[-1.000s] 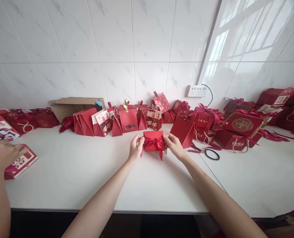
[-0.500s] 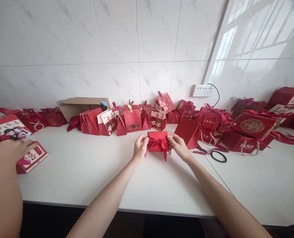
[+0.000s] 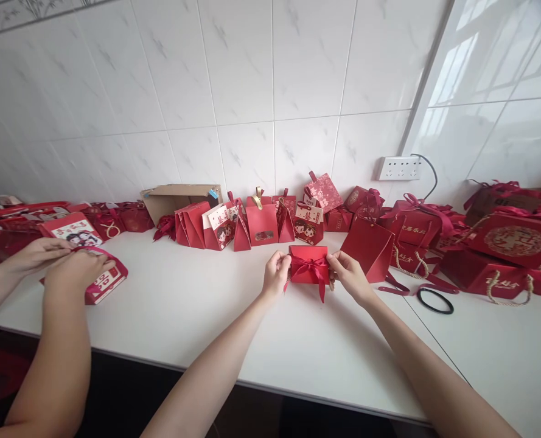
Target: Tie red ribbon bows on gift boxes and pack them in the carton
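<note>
A small red box (image 3: 303, 275) with a ribbon bow (image 3: 314, 265) across its front is between my two hands near the middle of the white table. My left hand (image 3: 277, 272) pinches its left edge. On the other side, the fingers of my right hand (image 3: 345, 272) are closed on the right edge. The ribbon tails hang down in front, and a bit of twisted cord shows by my right fingertips. Just behind my right hand stands a plain red triangular box (image 3: 367, 246).
Red gift boxes (image 3: 261, 222) line the wall, beside an open cardboard box (image 3: 179, 198). Stacked boxes with rope handles (image 3: 502, 274) and a black ring (image 3: 435, 301) are at right. At left, another person's hands (image 3: 76, 267) work at a red and white box (image 3: 103, 285).
The view has swung left, so the table's contents appear farther right. My hands keep the same hold on the box. More of the other person's hands and arms now shows.
</note>
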{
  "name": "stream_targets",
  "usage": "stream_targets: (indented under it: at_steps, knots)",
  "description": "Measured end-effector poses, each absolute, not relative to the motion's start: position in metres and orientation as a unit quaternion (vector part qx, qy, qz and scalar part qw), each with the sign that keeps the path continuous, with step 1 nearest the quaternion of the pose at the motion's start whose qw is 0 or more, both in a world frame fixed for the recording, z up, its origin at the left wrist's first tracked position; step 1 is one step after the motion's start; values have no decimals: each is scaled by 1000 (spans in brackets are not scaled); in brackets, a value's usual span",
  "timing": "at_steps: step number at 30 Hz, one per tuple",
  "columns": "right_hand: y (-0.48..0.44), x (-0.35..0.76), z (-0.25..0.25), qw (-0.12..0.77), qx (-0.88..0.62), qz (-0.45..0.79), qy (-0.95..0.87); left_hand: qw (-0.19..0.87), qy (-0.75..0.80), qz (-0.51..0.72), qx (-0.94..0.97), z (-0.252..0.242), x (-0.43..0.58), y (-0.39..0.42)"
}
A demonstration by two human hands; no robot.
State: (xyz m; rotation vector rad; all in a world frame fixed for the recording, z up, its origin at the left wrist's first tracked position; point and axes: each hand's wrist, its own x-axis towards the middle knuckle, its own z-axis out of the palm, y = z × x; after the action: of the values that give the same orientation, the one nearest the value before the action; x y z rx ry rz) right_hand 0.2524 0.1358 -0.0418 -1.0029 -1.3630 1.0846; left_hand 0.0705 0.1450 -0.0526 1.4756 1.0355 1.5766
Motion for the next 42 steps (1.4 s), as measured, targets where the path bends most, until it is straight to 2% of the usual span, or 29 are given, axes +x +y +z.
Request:
stream_targets:
  at_steps: [24,42]
  knots:
    - [139,252,-35,578,-419,420,-560,379,388,613,574,-46,70,144]
    - [142,254,-39,563,-405,446,-565,367,383,629,568,-44,69,140]
